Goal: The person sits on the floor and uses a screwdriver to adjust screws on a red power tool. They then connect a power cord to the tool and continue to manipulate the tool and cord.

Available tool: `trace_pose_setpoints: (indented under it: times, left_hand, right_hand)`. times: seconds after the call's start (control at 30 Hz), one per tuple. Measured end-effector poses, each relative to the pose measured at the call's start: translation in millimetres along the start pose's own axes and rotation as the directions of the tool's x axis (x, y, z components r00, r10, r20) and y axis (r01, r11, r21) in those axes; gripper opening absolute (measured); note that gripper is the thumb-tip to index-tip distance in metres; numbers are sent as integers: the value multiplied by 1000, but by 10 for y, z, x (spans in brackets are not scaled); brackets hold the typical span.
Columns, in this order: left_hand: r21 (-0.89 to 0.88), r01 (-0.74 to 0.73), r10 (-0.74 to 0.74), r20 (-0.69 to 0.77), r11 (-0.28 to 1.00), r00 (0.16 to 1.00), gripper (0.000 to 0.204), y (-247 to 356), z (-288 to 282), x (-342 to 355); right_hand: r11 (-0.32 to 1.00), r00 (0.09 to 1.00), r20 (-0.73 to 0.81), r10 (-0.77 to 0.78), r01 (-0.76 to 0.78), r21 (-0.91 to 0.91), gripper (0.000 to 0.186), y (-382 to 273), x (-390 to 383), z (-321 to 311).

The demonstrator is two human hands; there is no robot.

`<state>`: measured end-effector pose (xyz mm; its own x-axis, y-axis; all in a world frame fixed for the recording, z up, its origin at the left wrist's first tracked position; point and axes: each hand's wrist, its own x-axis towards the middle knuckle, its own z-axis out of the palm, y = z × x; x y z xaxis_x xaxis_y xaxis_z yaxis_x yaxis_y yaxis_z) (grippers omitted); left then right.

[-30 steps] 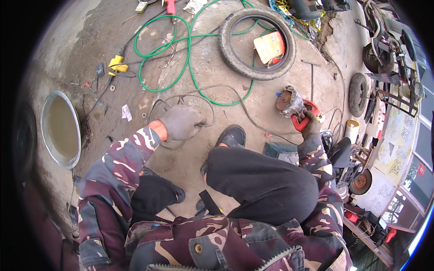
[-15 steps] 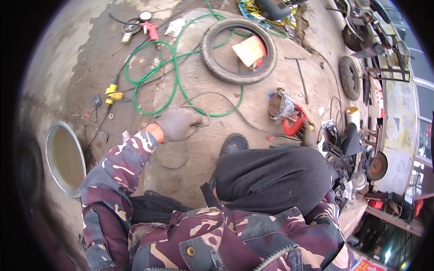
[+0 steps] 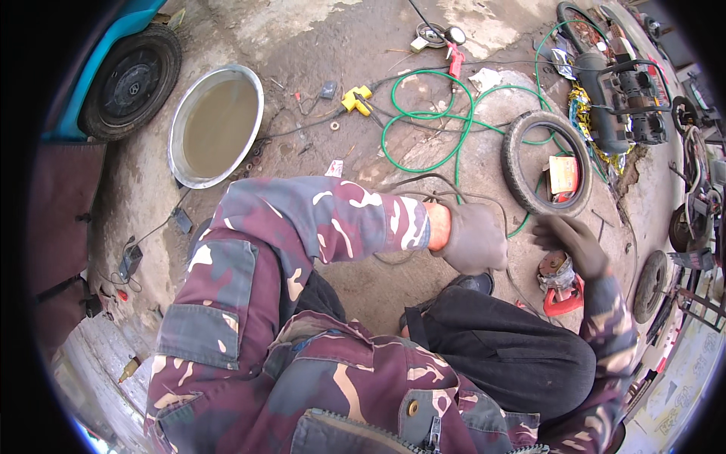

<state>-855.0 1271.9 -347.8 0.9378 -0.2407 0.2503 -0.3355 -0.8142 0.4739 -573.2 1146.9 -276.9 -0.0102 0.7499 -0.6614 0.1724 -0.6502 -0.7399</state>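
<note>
My left hand [image 3: 473, 238], in a grey glove, is curled at a loop of thin grey cable [image 3: 423, 176] near the floor, its fingertips mostly hidden. My right hand [image 3: 575, 246], in a darker glove, hovers with fingers apart above a power tool [image 3: 556, 268] that has a metal disc and a red loop handle [image 3: 561, 301]; the tool lies on the floor beside my knee. Just beyond, a tyre [image 3: 516, 174] lies flat with an orange-yellow packet [image 3: 563, 174] inside its ring. A green hose [image 3: 420, 166] loops across the concrete to the left of the tyre.
A metal basin of murky water [image 3: 174, 129] sits at left beside a vehicle's wheel [image 3: 132, 87]. Behind the hose are a pink air gun [image 3: 455, 64] and a yellow connector [image 3: 355, 100]. A black compressor [image 3: 605, 113] and motorbike parts [image 3: 684, 219] line the right side.
My right hand has let go of the red handle and risen above the tool. The view has turned left, shifting things rightward and bringing the wheel into sight.
</note>
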Motion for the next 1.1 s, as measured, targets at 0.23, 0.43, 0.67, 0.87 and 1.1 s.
trace_pose_setpoints:
  times: [0.23, 0.43, 0.67, 0.87, 1.1]
  left_hand:
    - [103, -126, 145, -204, 987, 968, 12, 251, -99, -46]
    - [-54, -163, 160, -64, 985, 985, 22, 281, -321, -127]
    - [-563, 2, -323, -472, 826, 820, 33, -593, -1366, -545]
    - [-428, 462, -629, -547, 777, 553, 40, -1669, -1245, -1115]
    - [-699, 512, -828, -211, 499, 519, 50, -1998, -551, -1560]
  right_hand:
    - [884, 870, 363, 334, -423, 201, 44, -272, 1515, 1685]
    - [954, 919, 358, 166, -241, 176, 43, -317, 1595, 1631]
    - [935, 903, 242, -355, 350, 66, 43, -607, 1412, 965]
    - [884, 956, 186, -225, 120, 451, 46, -952, 1351, 893]
    - [955, 975, 149, -168, 124, 268, 52, -1036, 1293, 890]
